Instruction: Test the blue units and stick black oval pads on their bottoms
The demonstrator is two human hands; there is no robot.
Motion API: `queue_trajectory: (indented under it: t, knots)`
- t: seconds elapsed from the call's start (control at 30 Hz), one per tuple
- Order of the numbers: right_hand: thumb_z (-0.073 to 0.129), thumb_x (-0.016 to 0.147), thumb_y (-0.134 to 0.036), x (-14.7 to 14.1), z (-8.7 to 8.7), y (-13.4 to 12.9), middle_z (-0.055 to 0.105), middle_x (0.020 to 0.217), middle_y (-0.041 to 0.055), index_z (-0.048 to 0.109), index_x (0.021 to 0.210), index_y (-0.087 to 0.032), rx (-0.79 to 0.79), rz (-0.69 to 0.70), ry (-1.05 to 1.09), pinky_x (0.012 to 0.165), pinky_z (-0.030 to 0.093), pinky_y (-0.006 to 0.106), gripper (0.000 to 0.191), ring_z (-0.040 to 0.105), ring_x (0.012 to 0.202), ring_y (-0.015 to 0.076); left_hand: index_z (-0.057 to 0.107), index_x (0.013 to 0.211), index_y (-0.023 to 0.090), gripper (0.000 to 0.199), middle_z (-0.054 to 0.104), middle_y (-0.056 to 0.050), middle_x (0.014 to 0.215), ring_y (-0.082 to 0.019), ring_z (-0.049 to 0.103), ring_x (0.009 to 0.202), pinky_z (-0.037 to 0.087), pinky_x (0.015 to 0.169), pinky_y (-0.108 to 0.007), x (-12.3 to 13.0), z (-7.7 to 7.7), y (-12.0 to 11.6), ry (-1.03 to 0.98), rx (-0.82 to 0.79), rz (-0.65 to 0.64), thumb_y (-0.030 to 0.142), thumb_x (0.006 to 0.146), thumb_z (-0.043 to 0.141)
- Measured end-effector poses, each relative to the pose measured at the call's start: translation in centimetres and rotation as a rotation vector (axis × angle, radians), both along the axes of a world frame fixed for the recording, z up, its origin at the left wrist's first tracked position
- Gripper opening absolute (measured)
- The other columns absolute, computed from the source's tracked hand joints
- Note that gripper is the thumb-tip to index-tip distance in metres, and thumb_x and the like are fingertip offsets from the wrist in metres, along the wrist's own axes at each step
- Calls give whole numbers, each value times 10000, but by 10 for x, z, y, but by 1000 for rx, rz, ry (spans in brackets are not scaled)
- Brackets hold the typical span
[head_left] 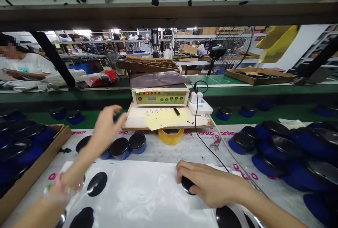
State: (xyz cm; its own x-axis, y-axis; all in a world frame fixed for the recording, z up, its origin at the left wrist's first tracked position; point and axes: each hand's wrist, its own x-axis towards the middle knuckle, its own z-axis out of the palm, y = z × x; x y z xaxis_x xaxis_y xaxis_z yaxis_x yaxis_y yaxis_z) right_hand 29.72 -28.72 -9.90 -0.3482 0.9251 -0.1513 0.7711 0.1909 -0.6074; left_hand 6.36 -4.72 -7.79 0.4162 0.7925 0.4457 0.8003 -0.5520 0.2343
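My left hand [107, 124] is raised over the back left of the worktable, fingers apart, with nothing in it. Just below it stand black-topped blue round pieces [120, 148]. On the right, the fingers of my right hand [202, 182] curl round a black disc [187, 185] at the edge of the white sheet [137, 189]. More black discs lie at the sheet's left, one of them [97, 184] near my left forearm. Another black disc [227, 217] lies below my right wrist.
A cardboard box [34, 166] of blue pieces stands left; blue pieces [274, 143] pile up right. A control box [161, 97], yellow tape roll [171, 136] and black cable [196, 122] are behind. An overhead shelf [169, 11] crosses the top. A person [29, 64] sits far left.
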Motion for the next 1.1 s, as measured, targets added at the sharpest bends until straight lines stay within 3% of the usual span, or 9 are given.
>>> queue_trajectory:
  t: [0.07, 0.13, 0.23, 0.3, 0.4, 0.63, 0.9, 1.0, 1.1]
  knots:
    - [501, 640, -1, 1, -1, 7, 540, 1017, 1, 521, 1002, -247, -20, 77, -49, 658, 392, 266, 439, 557, 832, 190, 560, 1136, 192, 466, 629, -100, 1114, -293, 559, 1055, 395, 949, -453, 7, -20, -46, 72, 52, -119, 552, 857, 462]
    - [500, 632, 4, 2, -1, 12, 548, 953, -6, 521, 961, -242, -18, 139, -80, 647, 381, 264, 411, 549, 809, 189, 533, 1204, 115, 577, 584, -188, 1203, -357, 508, 1138, 305, 1006, -536, 14, -45, -77, 112, 121, -141, 558, 836, 502]
    - [459, 637, 40, 5, 1, 10, 562, 879, -7, 524, 908, -234, 28, 165, -78, 666, 374, 262, 390, 539, 850, 191, 486, 1271, 82, 479, 510, -238, 1289, -351, 479, 1191, 235, 1041, -550, 19, -73, -91, 129, 218, -124, 388, 903, 465]
    - [440, 629, 61, 7, 2, 6, 567, 938, 5, 526, 933, -235, 53, 151, -46, 714, 384, 269, 433, 526, 916, 193, 490, 1278, 115, 411, 524, -221, 1281, -329, 508, 1168, 242, 1038, -542, 18, -80, -87, 130, 264, -117, 312, 921, 439]
    - [462, 613, 52, 8, 3, 5, 551, 1051, 18, 526, 981, -237, 61, 168, 6, 779, 388, 291, 473, 512, 984, 204, 489, 1284, 130, 413, 529, -219, 1276, -331, 523, 1153, 258, 1029, -538, 16, -81, -81, 122, 308, -126, 307, 912, 462]
    - [582, 552, 6, 4, 8, 19, 538, 936, -3, 504, 909, -225, 41, 309, -101, 654, 377, 263, 432, 543, 830, 198, 477, 1296, 136, 428, 534, -214, 1269, -332, 519, 1156, 259, 1031, -535, 14, -81, -81, 107, 335, -146, 317, 907, 472]
    - [527, 754, -31, -1, 20, -3, 565, 845, 12, 542, 852, -219, 256, 284, -263, 626, 355, 280, 212, 509, 766, 184, 476, 1284, 115, 415, 512, -229, 1278, -338, 490, 1185, 250, 1035, -543, 17, -83, -84, 94, 314, -136, 309, 919, 442]
    - [450, 813, -23, 7, 22, -16, 584, 825, 28, 575, 842, -222, 326, 210, -305, 640, 356, 299, 237, 491, 736, 189, 482, 1273, 102, 411, 516, -238, 1257, -350, 503, 1157, 255, 1025, -561, 15, -82, -80, 78, 308, -158, 304, 917, 449]
    - [408, 907, -110, 23, 25, -35, 588, 808, 29, 568, 835, -229, 341, 3, -242, 664, 388, 301, 212, 517, 740, 185, 492, 1256, 126, 395, 508, -221, 1250, -352, 508, 1136, 247, 1027, -588, 10, -72, -82, 33, 323, -177, 302, 902, 494]
